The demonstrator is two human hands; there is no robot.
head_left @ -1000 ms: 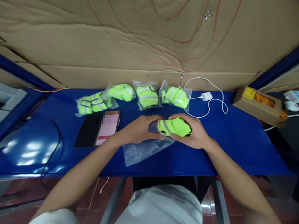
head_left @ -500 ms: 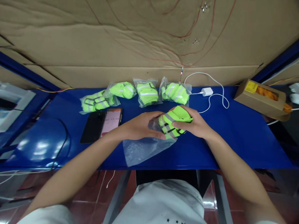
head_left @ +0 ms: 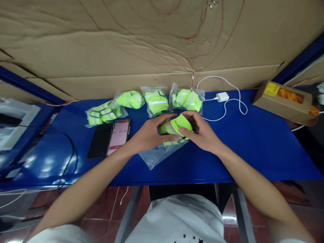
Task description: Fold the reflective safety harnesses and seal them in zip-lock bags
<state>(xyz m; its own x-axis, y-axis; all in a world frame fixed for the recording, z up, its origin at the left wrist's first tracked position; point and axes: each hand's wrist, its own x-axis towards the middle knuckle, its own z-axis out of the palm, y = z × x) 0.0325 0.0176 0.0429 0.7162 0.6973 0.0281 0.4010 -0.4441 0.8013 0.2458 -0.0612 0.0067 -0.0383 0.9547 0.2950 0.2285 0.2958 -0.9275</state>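
Observation:
A folded neon-yellow reflective vest [head_left: 183, 123] sits between my hands above the blue table, partly inside a clear plastic bag [head_left: 153, 158]. The bag's edge crosses the middle of the vest, and its lower corner hangs toward the front. My left hand [head_left: 154, 133] is closed around the bagged end, thumb in front and fingers behind. On the other side, my right hand [head_left: 202, 131] grips the uncovered end, with its thumb pressed on the fabric. The fingertips behind the vest are partly hidden.
Several bagged yellow vests [head_left: 156, 101] lie in a row along the back. Two phones [head_left: 100, 140] rest at the left, one with a lit screen. A white charger [head_left: 222, 97] with its cable lies behind my right hand. A cardboard box [head_left: 283, 106] stands at the right.
The vest has gone further into the bag, whose edge now lies across it. Both hands have shifted slightly left in view, and the right hand has come closer to the left.

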